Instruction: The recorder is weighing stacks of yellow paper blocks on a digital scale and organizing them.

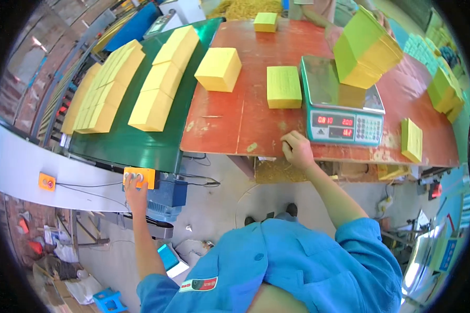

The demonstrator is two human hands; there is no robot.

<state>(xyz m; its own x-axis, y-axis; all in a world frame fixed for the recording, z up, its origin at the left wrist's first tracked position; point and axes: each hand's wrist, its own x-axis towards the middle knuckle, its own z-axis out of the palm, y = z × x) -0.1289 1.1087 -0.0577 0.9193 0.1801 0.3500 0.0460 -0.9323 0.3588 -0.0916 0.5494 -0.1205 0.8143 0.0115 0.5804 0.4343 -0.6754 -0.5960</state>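
My left hand (136, 192) reaches to an orange control box (147, 177) with round buttons, at the near end of a green conveyor belt (125, 148). Its fingers are stretched out onto the buttons. My right hand (298, 150) is curled closed at the front edge of the red table (235, 122), with nothing visible in it. Just beyond it stands a digital scale (343, 128). Over its plate, another person's hands, partly hidden, hold a tilted yellow paper stack (364, 52). A smaller stack (284, 87) sits left of the scale.
Rows of yellow stacks (164, 78) lie along the belt. Further stacks (219, 69) are on the table, including one (411, 140) near its right edge. A red stop button box (47, 182) is on the white side panel. A blue motor (167, 193) hangs under the belt end.
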